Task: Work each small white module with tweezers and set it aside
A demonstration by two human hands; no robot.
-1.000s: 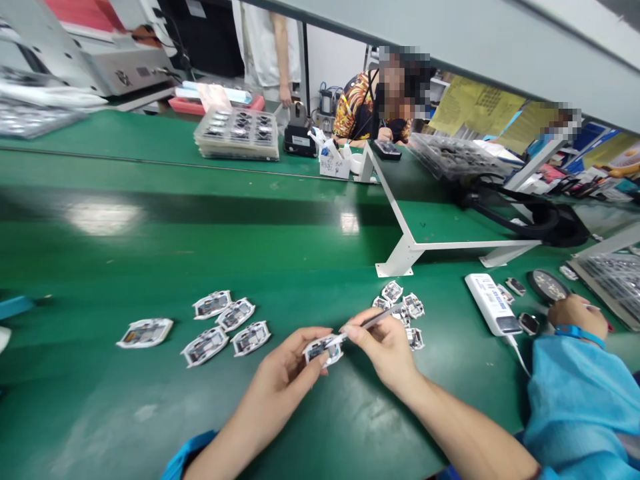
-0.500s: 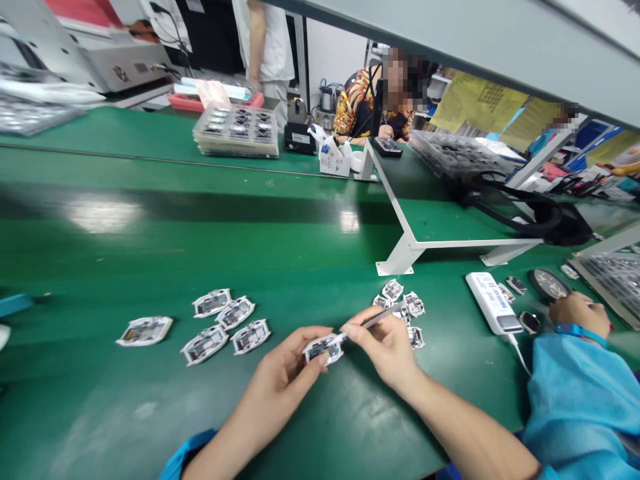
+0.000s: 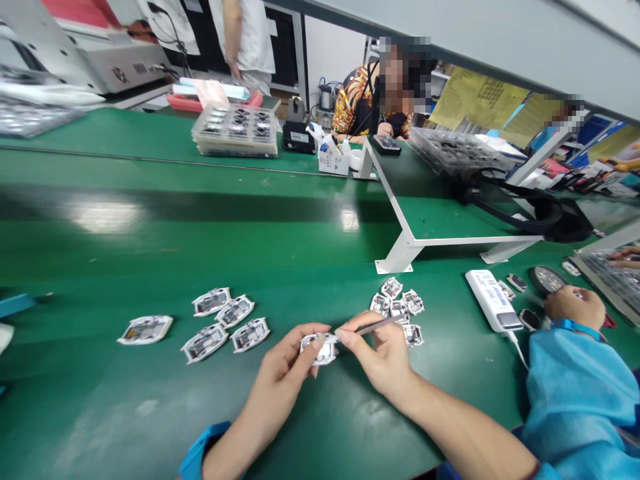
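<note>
While the left hand (image 3: 277, 377) pinches one white-edged electronic part (image 3: 317, 349), the right hand (image 3: 383, 357) grips a thin pointed tool (image 3: 375, 325); five similar parts (image 3: 399, 310) lie just beside it, and five more parts (image 3: 235, 311) lie further left on the green bench (image 3: 200, 253).

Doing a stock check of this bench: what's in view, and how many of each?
white-edged circuit pieces: eleven, white and dark, five left of the hands, five right, one held
slim metal tool: one, grey, in the right hand
green workbench: one, green, under the pieces
cabled box: one, white, right of the pieces
stacked trays: one stack, clear, far bench
machine: one, silver, far left
bracket: one, white, mid-bench
co-worker's hand: one, blue cuff, right
seated person: one, patterned shirt, far side
left hand: holding a piece
right hand: holding the tool
</note>
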